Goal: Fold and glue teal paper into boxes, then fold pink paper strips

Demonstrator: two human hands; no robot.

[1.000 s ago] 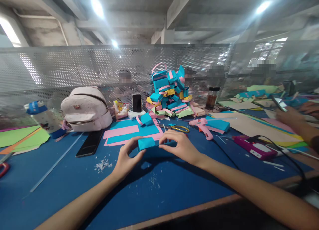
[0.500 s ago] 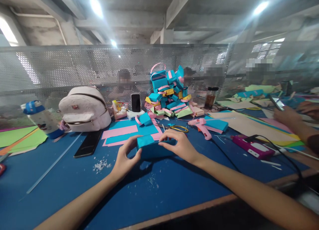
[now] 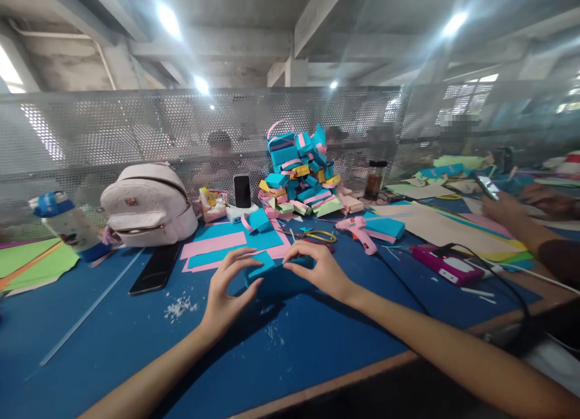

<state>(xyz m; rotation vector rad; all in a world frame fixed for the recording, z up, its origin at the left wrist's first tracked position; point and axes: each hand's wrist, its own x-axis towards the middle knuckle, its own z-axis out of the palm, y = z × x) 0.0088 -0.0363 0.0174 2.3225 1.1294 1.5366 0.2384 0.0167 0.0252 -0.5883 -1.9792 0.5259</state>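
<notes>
A blue paper box rests on the blue table in front of me. My right hand pinches the upper edge of its right part between thumb and fingers. At the box's left end is my left hand, with thumb and fingers spread apart around the corner; whether a fingertip touches the paper is hard to see. Just behind the box lie flat pink and blue paper sheets. Yellow-handled scissors and a pink glue gun lie beyond my right hand.
A heap of folded paper boxes stands against the perforated partition. To the left are a white backpack, a bottle and a black phone. A purple power strip with cables lies right, near another person's hand holding a phone.
My left hand's fingers have opened wider at the box's left end. The right hand keeps its pinch. The whole view has shifted slightly.
</notes>
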